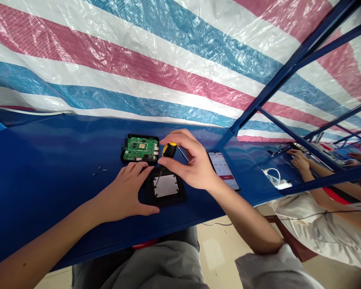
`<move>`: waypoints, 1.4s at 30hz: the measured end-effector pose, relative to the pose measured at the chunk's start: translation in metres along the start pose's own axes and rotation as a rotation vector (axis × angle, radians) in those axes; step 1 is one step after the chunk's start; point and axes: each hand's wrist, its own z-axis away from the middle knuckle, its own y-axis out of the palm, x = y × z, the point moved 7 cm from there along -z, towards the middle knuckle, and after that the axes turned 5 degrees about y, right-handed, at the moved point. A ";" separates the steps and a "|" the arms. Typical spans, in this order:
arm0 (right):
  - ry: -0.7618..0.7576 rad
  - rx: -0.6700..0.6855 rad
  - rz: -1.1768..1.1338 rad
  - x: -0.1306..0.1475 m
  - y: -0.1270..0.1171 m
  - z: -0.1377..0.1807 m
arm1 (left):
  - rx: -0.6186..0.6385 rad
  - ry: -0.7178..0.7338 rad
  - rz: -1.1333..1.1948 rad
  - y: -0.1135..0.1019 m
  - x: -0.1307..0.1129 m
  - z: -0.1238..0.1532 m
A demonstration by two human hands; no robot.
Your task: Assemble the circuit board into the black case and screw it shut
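A small screwdriver (169, 150) with a black and yellow handle is pinched in the fingertips of my right hand (195, 160). Its thin shaft slants down to the upper left part of a silver metal plate (166, 186). That plate lies inside a black casing half (180, 196) on the table. My left hand (123, 192) grips the casing's left side, thumb at the near edge and fingers at the far edge. Just behind sits another black casing half holding a green circuit board (141, 146). The screwdriver's very tip is hard to make out.
Several small screws (100, 170) lie on the blue table (48, 172) at the left. A thin metal rod (183, 154) shows behind my right hand. To the right are a phone (224, 170) with a timer, a white cable (273, 176), blue frame bars (289, 72) and another person's hands (299, 160).
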 end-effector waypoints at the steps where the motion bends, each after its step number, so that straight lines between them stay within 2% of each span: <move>1: 0.010 -0.005 -0.003 -0.002 0.000 0.000 | -0.008 0.002 0.002 0.000 0.001 0.000; 7: 0.082 0.042 -0.185 -0.014 0.005 0.000 | -0.015 -0.003 0.019 0.000 0.005 0.001; 11: 0.046 -0.035 -0.060 -0.012 0.001 -0.002 | -0.025 -0.020 0.016 -0.001 0.007 0.000; 14: 0.036 -0.078 -0.002 -0.015 -0.001 -0.003 | 0.018 0.001 0.011 -0.001 0.008 -0.002; 21: 0.031 -0.034 -0.197 -0.027 0.006 0.000 | 0.092 -0.015 -0.016 -0.006 0.005 -0.004; 27: 0.063 -0.108 -0.100 -0.033 0.006 0.000 | -0.049 -0.064 -0.009 -0.006 0.009 0.000; 33: 0.084 -0.030 -0.261 -0.043 0.009 0.002 | -0.011 0.009 0.046 0.002 0.019 0.001; 38: 0.086 -0.140 -0.177 -0.040 0.001 -0.001 | -0.009 0.009 0.055 0.002 0.018 0.001; 42: 0.083 -0.085 -0.263 -0.039 0.005 -0.001 | 0.005 0.012 0.048 0.003 0.016 0.000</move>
